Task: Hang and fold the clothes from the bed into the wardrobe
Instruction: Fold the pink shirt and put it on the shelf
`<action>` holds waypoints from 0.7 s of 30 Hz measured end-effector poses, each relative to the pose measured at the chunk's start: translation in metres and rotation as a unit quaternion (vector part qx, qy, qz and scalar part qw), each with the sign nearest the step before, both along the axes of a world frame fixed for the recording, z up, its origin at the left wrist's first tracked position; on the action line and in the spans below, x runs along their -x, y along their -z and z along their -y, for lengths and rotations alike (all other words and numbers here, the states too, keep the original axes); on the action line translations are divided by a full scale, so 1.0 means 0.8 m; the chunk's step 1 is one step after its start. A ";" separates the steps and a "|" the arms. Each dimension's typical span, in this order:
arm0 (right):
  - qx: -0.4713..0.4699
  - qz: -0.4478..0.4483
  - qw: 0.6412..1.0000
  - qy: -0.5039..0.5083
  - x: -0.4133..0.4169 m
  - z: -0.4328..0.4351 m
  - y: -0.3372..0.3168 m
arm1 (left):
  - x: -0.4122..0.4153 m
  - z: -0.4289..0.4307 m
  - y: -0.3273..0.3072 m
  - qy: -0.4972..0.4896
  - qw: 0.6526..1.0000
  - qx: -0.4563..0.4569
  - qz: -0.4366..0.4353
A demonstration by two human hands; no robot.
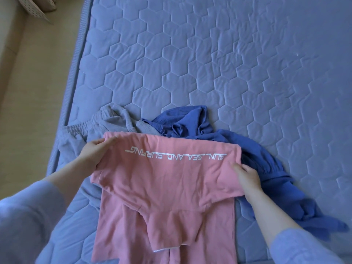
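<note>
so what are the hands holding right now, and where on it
Both hands hold the pink t-shirt with white lettering: the left hand grips the left edge of its folded-over part, the right hand the right edge.

Setting: bedroom, domestic.
Evidence:
- Bed mattress (228,63), blue-grey quilted cover w/ hexagon stitching. Fills most of view; left edge runs near to far.
- Household clothing lying loose on near part of mattress, approx. 3 pcs: pink T-shirt (162,178) w/ white print, partly folded, centre; grey sweatpants (80,134) w/ elastic waist, left; crumpled blue garment (247,149), right, type unclear.
- Beige floor (38,73) alongside bed, left.
- Pale dotted item (32,6), far left corner, cropped, not identifiable.
</note>
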State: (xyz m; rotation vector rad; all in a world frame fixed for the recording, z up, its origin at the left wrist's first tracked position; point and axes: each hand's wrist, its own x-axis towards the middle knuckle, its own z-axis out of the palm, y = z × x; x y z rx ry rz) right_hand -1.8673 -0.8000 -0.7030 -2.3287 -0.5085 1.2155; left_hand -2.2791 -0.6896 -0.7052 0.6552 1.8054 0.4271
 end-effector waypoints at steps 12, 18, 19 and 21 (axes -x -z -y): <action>0.044 -0.144 0.989 -0.003 -0.021 0.019 0.016 | -0.022 -0.007 0.007 0.059 0.983 -0.073 -0.157; 0.053 -0.112 0.992 0.029 -0.020 0.029 0.028 | -0.024 0.008 0.020 0.133 0.957 -0.087 -0.244; 0.054 -0.111 0.992 0.030 -0.018 0.030 0.028 | -0.022 0.008 0.019 0.116 0.961 -0.086 -0.236; 0.056 -0.163 0.984 0.054 -0.010 0.038 0.025 | -0.013 0.017 0.013 0.087 0.975 -0.059 -0.194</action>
